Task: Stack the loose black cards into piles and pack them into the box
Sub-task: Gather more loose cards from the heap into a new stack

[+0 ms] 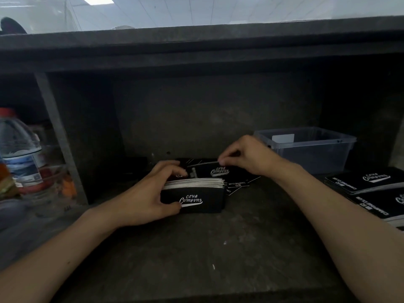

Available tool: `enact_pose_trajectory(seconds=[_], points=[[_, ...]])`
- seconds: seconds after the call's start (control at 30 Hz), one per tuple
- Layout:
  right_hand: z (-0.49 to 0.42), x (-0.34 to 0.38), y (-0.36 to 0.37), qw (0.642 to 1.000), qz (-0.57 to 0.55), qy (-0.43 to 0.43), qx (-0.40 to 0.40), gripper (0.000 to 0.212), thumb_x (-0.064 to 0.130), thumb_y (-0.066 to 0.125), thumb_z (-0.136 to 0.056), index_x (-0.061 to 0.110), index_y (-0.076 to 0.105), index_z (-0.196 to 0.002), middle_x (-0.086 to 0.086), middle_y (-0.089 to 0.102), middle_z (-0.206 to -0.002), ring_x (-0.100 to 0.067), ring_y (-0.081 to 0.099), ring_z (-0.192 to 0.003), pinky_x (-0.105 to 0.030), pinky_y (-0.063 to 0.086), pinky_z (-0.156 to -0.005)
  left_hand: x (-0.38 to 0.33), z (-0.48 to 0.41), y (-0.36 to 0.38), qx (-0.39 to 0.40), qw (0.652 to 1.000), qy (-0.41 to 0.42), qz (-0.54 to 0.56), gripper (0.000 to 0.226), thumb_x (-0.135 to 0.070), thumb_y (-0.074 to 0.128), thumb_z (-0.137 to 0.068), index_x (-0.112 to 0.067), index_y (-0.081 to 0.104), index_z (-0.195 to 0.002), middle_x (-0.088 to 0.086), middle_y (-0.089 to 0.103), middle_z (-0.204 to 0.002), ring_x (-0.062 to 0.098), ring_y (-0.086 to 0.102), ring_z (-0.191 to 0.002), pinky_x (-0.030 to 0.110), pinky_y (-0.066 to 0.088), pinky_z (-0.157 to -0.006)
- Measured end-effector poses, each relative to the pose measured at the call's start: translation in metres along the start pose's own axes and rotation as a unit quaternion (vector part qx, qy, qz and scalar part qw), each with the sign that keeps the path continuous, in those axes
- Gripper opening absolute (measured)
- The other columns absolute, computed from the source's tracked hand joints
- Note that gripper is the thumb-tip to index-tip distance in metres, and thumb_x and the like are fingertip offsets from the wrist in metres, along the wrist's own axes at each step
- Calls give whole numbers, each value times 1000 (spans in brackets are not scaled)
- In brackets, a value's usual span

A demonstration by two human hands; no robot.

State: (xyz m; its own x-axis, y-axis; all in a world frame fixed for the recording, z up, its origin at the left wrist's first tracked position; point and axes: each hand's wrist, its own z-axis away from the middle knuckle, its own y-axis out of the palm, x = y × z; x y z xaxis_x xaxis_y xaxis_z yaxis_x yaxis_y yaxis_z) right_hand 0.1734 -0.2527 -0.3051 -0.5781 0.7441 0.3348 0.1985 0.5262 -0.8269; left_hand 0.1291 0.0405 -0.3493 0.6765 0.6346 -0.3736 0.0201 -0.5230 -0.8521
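Observation:
My left hand [150,193] grips an upright stack of black cards [196,195] at the middle of the dark desk; the front card reads "Club Camping" in white. Just behind the stack, my right hand [247,156] pinches the top edge of a single black card [209,170], held tilted above the stack. A few loose black cards [238,182] lie flat on the desk behind and to the right of the stack. The clear plastic box [314,149] stands at the back right with a white card inside it.
Two finished piles of black cards [371,182] lie at the right edge. A large water bottle [19,154] and other bottles stand at the left behind a grey post [59,136]. A dark shelf wall rises behind the desk.

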Motion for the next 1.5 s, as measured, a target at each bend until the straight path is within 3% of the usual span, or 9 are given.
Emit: enact_pose_trajectory(seconds=[0.1,0.2,0.3,0.47,0.83,1.03,1.2,1.27,1.5], points=[[8,22,2,964,-205,45,164,19,22,70,-88,15,75,-105,6,76,-98,-4,69,-94,-17,51,-88,-3,1,1,-1,999,-18,45,83,-36,78,-76,-31,33,-145,-12,52,-137,-5,55,-123,24,51,-103],[1,17,12,949,-269,110,123,21,15,52,-100,11,68,-114,-4,74,-106,-13,70,-97,-19,51,-78,-3,0,1,20,999,3,37,59,-30,76,-82,-34,49,-134,-14,69,-118,4,70,-103,34,59,-89],[-3,-2,17,989,-76,117,41,36,6,51,-97,21,60,-129,-3,60,-135,-17,56,-123,-12,39,-93,-3,0,0,20,1000,9,12,37,-41,69,-81,-40,58,-116,-13,74,-104,14,73,-89,40,60,-78],[3,-7,34,968,37,151,196,59,26,54,-95,33,34,-150,2,26,-159,-17,26,-145,-20,18,-112,-8,0,-1,19,999,18,-29,49,-46,65,-80,-47,50,-127,-22,70,-108,3,70,-90,33,58,-80],[-2,-17,17,973,162,113,119,29,46,63,-89,28,74,-109,4,69,-117,-17,62,-106,-34,50,-93,-7,0,-1,12,999,26,-20,47,-45,66,-81,-41,54,-126,-19,70,-113,5,70,-100,35,56,-89],[-2,-6,3,992,109,36,-62,16,36,65,-91,30,76,-102,13,72,-107,-7,65,-98,-27,50,-88,-3,0,0,4,1000,25,-12,55,-49,66,-76,-41,52,-129,-16,49,-130,0,54,-122,17,45,-103],[6,24,5,955,-201,71,205,22,29,64,-91,20,73,-109,8,74,-106,1,66,-100,-14,49,-89,-2,0,2,0,1000,-11,21,88,-42,75,-76,-31,29,-150,-13,47,-139,-5,50,-128,16,46,-104],[3,22,12,947,-254,98,170,24,20,52,-100,13,68,-117,-1,73,-110,-6,67,-101,-20,52,-87,-3,0,2,20,999,-10,38,77,-27,79,-83,-29,37,-148,-16,62,-126,-3,63,-112,17,52,-93],[3,-16,25,963,38,167,207,54,30,56,-96,35,38,-147,2,30,-157,-19,32,-142,-24,24,-112,-5,-1,1,18,1000,-2,-4,28,-26,78,-86,-32,62,-108,-16,72,-95,-5,67,-82,10,48,-67]])
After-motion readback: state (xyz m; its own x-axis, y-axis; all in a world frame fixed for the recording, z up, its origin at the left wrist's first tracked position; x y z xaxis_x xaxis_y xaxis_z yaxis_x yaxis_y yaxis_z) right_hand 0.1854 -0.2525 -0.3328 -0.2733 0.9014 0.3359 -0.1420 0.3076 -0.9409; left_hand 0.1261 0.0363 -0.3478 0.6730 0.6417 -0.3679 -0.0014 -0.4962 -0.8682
